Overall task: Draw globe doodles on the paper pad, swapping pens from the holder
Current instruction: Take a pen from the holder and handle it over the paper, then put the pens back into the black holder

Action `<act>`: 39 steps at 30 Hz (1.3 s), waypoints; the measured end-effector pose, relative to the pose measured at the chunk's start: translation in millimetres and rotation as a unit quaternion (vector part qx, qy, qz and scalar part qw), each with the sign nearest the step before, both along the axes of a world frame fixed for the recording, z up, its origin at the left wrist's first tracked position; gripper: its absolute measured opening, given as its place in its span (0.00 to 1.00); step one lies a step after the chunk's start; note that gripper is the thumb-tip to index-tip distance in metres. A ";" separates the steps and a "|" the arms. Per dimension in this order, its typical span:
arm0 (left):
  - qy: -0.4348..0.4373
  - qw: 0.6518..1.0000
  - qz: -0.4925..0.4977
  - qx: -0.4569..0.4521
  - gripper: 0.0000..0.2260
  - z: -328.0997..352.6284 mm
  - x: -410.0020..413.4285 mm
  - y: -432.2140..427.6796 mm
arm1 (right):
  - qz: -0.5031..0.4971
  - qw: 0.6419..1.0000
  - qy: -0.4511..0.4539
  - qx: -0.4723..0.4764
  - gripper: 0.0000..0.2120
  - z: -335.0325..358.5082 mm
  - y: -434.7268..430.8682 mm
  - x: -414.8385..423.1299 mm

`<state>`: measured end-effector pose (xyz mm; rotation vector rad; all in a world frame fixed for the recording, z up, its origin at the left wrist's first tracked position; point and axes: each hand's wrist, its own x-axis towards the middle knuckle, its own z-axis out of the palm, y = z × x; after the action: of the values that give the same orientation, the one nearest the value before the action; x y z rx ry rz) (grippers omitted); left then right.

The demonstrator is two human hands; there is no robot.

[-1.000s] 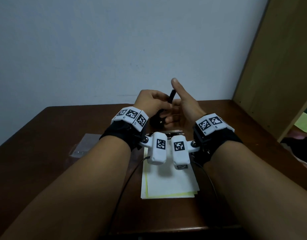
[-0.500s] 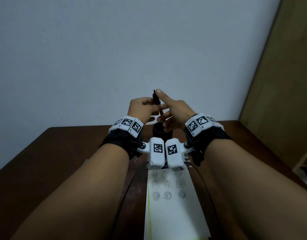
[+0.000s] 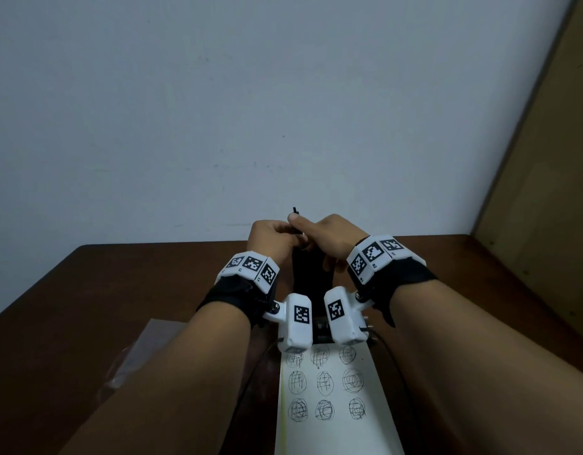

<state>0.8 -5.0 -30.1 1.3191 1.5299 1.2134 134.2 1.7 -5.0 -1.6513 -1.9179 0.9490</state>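
Note:
A black pen point(image 3: 295, 213) stands upright between my two hands, directly above the black pen holder point(image 3: 309, 270). My left hand point(image 3: 271, 237) curls around the pen's shaft from the left. My right hand point(image 3: 326, 235) holds it from the right, thumb pressed near the pen's top. Only the pen's tip end shows above the fingers. The white paper pad point(image 3: 336, 402) lies close to me on the table, covered with several scribbled globe doodles in rows. Its top edge is hidden by the white wrist devices.
The dark brown wooden table point(image 3: 126, 290) reaches back to a pale wall. A clear plastic sleeve point(image 3: 135, 353) lies left of the pad under my left forearm. A wooden cabinet side point(image 3: 553, 159) rises at the right. Thin black cables run along the pad's edges.
Both hands have closed in tighter around the pen and lowered toward the holder. The camera tilted, so the pad's doodles show more fully.

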 end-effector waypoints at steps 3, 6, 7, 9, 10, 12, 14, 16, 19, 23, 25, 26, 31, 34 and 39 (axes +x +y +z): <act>0.012 1.000 0.001 -0.014 0.07 -9.7 -2.3 5.2 | 0.004 1.000 0.004 -0.016 0.37 -4.0 6.4 0.4; 0.018 1.000 0.004 -0.023 0.05 -15.9 -1.5 7.3 | 0.001 1.000 0.004 -0.024 0.37 -7.2 9.6 1.7; 0.019 0.999 0.003 -0.026 0.04 -17.0 -0.4 7.4 | -0.001 1.000 0.002 -0.026 0.37 -8.3 9.9 2.0; 0.026 0.999 0.001 -0.033 0.04 -18.8 1.6 7.4 | -0.002 1.000 -0.001 -0.030 0.37 -9.2 9.4 2.7; 0.029 0.999 0.000 -0.035 0.04 -19.6 2.3 7.6 | -0.003 1.000 -0.001 -0.031 0.37 -8.9 8.9 3.2; 0.031 0.999 0.001 -0.035 0.04 -20.0 3.6 6.8 | -0.006 0.999 -0.002 -0.033 0.35 -7.2 7.5 4.7; 0.019 0.999 0.001 -0.029 0.04 -19.9 4.2 6.2 | -0.013 0.999 0.009 -0.030 0.33 -5.9 5.6 7.0; 0.003 1.000 0.004 -0.026 0.05 -17.4 3.7 4.1 | -0.024 0.999 0.038 -0.017 0.29 -5.6 2.5 9.3; -0.006 0.999 0.012 -0.030 0.11 -13.3 1.9 -1.7 | -0.057 0.994 0.084 0.026 0.26 -7.0 -4.5 14.1; -0.009 0.999 0.025 -0.035 0.11 -12.2 -3.2 -15.6 | -0.130 0.979 0.122 0.097 0.23 -13.8 -15.0 29.8; 0.001 0.999 0.027 -0.039 0.11 -13.3 -5.0 -23.7 | -0.145 0.978 0.121 0.095 0.17 -20.2 -23.0 39.9; 0.005 0.999 0.026 -0.039 0.11 -14.1 -4.8 -27.5 | -0.142 0.980 0.112 0.080 0.15 -24.5 -27.4 45.1; 0.075 0.994 0.034 -0.070 0.09 -26.1 0.5 -47.9 | -0.053 0.998 -0.037 -0.018 0.07 -53.4 -48.5 60.9; 0.117 0.987 -0.003 -0.108 0.05 -36.2 9.8 -58.6 | -0.020 0.993 -0.107 -0.041 0.03 -63.8 -57.2 65.8; 0.183 0.972 -0.056 -0.139 0.07 -51.8 22.7 -63.3 | -0.007 0.986 -0.159 -0.046 0.08 -70.0 -62.2 66.6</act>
<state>23.5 -68.3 -81.9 1.4685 1.7785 0.6782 200.8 -60.5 -75.0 -1.9656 -2.0876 0.8191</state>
